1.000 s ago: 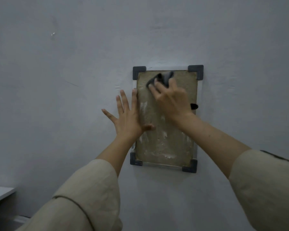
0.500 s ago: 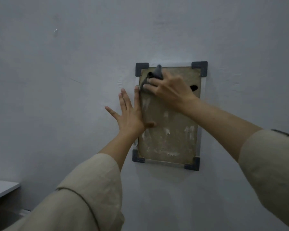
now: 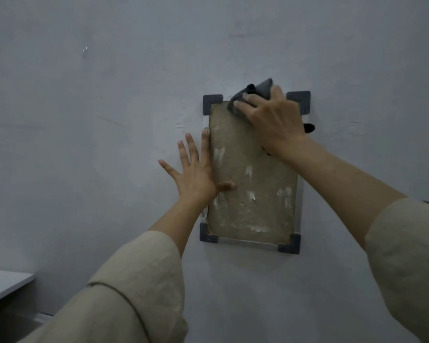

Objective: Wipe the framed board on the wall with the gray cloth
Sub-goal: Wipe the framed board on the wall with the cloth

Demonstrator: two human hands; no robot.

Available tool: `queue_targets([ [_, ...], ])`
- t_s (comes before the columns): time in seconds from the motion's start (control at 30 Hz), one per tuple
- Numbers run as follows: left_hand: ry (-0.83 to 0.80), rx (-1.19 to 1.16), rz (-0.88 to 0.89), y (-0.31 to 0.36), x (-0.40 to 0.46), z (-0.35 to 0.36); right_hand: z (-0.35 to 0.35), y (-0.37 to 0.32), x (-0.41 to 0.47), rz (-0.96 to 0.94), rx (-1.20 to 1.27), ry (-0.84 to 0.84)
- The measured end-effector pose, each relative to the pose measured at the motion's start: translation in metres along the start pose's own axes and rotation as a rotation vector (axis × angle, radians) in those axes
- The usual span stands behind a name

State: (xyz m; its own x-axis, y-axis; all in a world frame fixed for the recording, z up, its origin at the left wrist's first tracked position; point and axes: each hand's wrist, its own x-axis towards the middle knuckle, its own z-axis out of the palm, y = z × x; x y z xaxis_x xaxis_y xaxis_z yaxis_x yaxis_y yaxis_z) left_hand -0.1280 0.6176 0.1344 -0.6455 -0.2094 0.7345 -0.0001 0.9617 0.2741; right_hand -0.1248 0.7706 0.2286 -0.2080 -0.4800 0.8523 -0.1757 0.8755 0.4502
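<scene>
Framed board (image 3: 252,184) hangs on the pale wall (image 3: 109,120) a little right of the view's centre, a tall brown panel in a thin light frame with dark corner caps, and pale smears show across its middle and lower half, thickest toward 6 o'clock. At 12 o'clock on the board the gray cloth (image 3: 255,91) sits bunched over the top edge, part of it riding above the frame onto the wall, and the right hand (image 3: 270,120) grips it with fingers curled over the wad and pressed toward the panel. At 9 o'clock the left hand (image 3: 196,178) lies flat, fingers spread wide on the wall just beside the frame and the thumb resting across onto the panel, so it seems to steady the board. To do this step well, I judge the cloth should be flattened under the palm so more fabric meets the surface, then drawn down from 12 toward 6 in overlapping strokes, with firm pressure over the pale patches. The bracing hand likely needs to keep pressing while the strokes pass, then shift so the strip under its thumb gets wiped too. A small dark object (image 3: 308,127) juts at the board's 2 o'clock edge; what it is I cannot tell, and the cloth may catch on it.
</scene>
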Motion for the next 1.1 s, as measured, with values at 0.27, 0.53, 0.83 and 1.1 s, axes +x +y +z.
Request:
queue_targets([
  [0.27,0.017,0.026,0.003,0.002,0.002,0.0,-0.003,0.022,-0.029,-0.309,-0.109,-0.09],
  [0.53,0.023,0.04,-0.015,0.007,0.001,-0.003,0.004,-0.008,-0.065,-0.314,-0.102,-0.151],
  [0.83,0.012,0.043,-0.028,0.007,-0.001,-0.002,0.0,0.014,-0.048,-0.087,-0.084,-0.049],
  [1.1,0.01,0.033,-0.024,0.006,-0.001,-0.001,-0.006,0.048,-0.048,-0.055,-0.138,-0.082],
])
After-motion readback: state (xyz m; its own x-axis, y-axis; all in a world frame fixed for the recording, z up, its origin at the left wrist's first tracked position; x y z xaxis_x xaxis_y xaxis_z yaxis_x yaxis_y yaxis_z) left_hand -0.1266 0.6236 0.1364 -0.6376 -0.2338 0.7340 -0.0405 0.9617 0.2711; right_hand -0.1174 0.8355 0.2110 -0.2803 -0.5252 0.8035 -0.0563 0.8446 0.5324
